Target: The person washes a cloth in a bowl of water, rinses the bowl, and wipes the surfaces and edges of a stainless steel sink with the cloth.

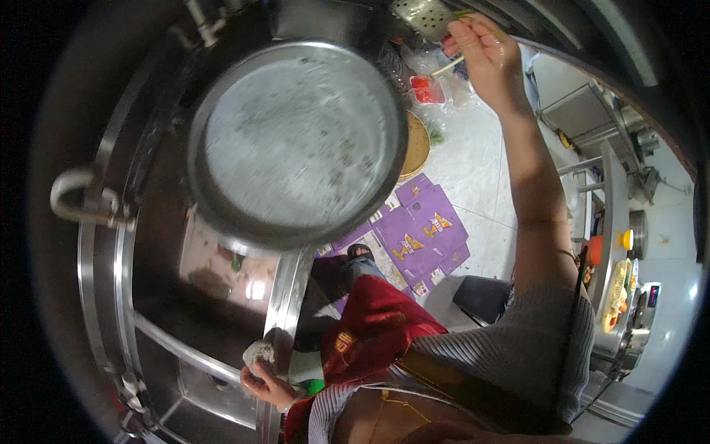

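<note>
A grey steel-wool scrubber point(259, 355) is gripped in my left hand point(270, 384), low over the front rim of the stainless steel sink point(282, 302). My right hand point(488, 61) is raised at the top, its fingers curled beside a perforated metal utensil point(424, 19). A thin green strip point(463, 12) shows at those fingertips; whether the hand grips either is unclear. Between the hands, a large round metal pan point(299, 139) rests over the sink. Its inside looks wet and cloudy, with small dark specks. Below it, murky water point(227, 272) carries green bits.
A curved faucet point(72, 194) rises at left. Flattened purple cardboard point(427, 233) covers floor near my foot. Beyond are a round wooden board or basket point(417, 145), a red-filled clear container point(427, 90), and a dark stool point(485, 298). A counter at right holds a food tray point(615, 297).
</note>
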`<state>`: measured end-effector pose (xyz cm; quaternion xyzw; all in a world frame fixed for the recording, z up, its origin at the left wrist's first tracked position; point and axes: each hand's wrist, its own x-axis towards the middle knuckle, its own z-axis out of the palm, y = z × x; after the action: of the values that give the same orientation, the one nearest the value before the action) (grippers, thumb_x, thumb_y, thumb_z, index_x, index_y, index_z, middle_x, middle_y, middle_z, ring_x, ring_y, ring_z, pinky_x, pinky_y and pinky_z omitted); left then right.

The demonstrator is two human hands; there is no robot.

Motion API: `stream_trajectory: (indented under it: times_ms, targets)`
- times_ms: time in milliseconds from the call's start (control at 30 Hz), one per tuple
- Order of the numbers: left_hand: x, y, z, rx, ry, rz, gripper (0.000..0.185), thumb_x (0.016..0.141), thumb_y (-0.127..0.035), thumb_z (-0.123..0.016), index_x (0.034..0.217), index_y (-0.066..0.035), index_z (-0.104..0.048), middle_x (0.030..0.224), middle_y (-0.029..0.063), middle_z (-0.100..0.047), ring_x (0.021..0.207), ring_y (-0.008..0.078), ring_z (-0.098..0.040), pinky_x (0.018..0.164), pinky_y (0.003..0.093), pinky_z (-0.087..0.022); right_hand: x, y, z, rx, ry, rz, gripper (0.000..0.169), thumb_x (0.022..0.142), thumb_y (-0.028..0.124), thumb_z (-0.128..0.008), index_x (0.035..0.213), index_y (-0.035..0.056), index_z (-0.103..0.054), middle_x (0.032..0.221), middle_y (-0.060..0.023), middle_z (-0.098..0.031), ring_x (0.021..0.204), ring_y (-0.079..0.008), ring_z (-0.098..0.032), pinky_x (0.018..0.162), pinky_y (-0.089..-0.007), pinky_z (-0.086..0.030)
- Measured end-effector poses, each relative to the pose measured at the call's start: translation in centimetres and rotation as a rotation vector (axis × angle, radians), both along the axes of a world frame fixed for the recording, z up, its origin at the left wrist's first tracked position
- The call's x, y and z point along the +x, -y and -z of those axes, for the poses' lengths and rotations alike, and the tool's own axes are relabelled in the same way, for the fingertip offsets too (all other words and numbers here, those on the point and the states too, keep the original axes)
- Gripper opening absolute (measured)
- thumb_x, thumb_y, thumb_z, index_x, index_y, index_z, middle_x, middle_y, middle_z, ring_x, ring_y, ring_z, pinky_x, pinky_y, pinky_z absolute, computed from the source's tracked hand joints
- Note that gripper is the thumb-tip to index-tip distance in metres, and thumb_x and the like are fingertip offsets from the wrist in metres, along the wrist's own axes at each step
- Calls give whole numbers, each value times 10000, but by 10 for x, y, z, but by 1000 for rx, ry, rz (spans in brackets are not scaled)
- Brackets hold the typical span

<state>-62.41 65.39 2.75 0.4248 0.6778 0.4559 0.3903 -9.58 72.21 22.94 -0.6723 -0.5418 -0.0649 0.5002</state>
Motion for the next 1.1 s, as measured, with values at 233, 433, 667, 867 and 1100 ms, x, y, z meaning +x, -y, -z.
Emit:
stream_trajectory:
  times_ms: [233,433,667,867,1100]
  targets:
    - [80,-33,23,19,-473,-119,355,882,-318,-466,1054,-13,-407,1060,134,-441,972,224,-443,859,355,-386,134,15,69,-71,-499,66,282,904,244,-426,723,31,-463,580,-52,-513,489,-130,-531,474,-233,-428]
    - [91,-46,41,57,-560,-153,377,883,-343,-443,1075,-22,-400,1082,147,-437,1008,236,-436,896,378,-363,203,-5,313,230,-1132,176,192,858,184,-441,934,28,-523,802,-110,-566,617,-205,-532,506,-313,-440]
    - [70,-57,53,-1,-621,-228,399,882,-354,-430,1105,-26,-388,1108,152,-428,1026,242,-432,906,385,-359,185,-2,569,-175,-1846,365,256,848,222,-314,859,74,-522,640,-47,-517,398,-148,-436,304,-234,-274]
    - [59,-46,52,-21,-646,-294,418,881,-363,-418,1131,-30,-379,1130,156,-420,1042,248,-429,914,391,-356,212,-20,571,121,-2095,-6,252,862,219,-331,881,52,-519,653,-63,-521,434,-120,-436,335,-214,-326]
    - [55,-51,51,-11,-653,-311,442,880,-374,-405,1161,-34,-367,1156,161,-410,1060,254,-425,925,397,-352,202,-37,655,-51,-1820,160,256,835,215,-377,838,27,-551,709,-110,-559,505,-164,-518,397,-278,-412]
